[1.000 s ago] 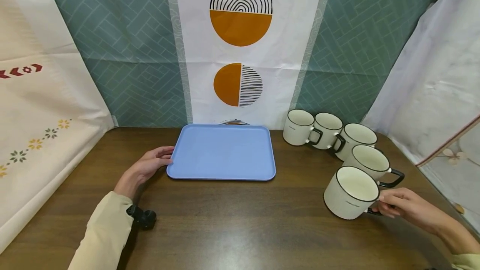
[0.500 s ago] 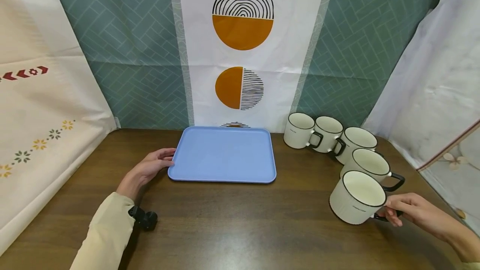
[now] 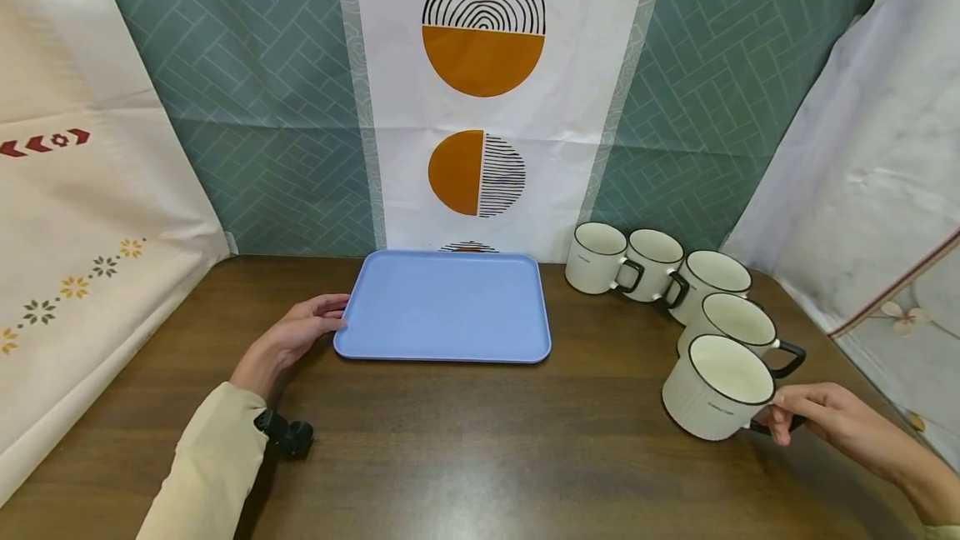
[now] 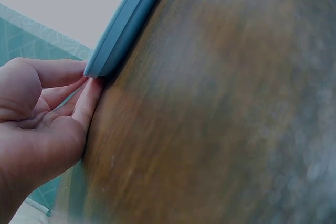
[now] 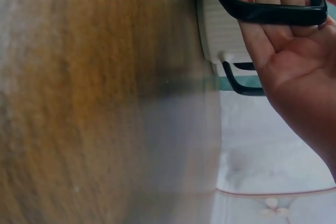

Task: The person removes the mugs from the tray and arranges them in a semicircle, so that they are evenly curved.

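Note:
A light blue rectangular tray [image 3: 446,307] lies on the brown table. At its left edge my left hand [image 3: 300,327] pinches the rim, and the left wrist view shows fingertips at the underside of the tray's edge [image 4: 118,38]. On the right, my right hand [image 3: 840,423] grips the black handle of the front white enamel-style mug [image 3: 705,398], which has a dark rim. In the right wrist view several fingers pass through the handle [image 5: 278,15]. That mug is slightly tilted; whether its base touches the table cannot be told.
Behind the held mug, close together, stand a mug with its handle to the right [image 3: 738,319], a further mug [image 3: 716,273] and two more mugs [image 3: 596,261] along the back. Hanging cloths [image 3: 262,132] bound the table [image 3: 465,440] at the back and both sides.
My right hand and the front mug have shifted a little to the right, and the fingers have come further through its handle. The left hand and tray keep their places.

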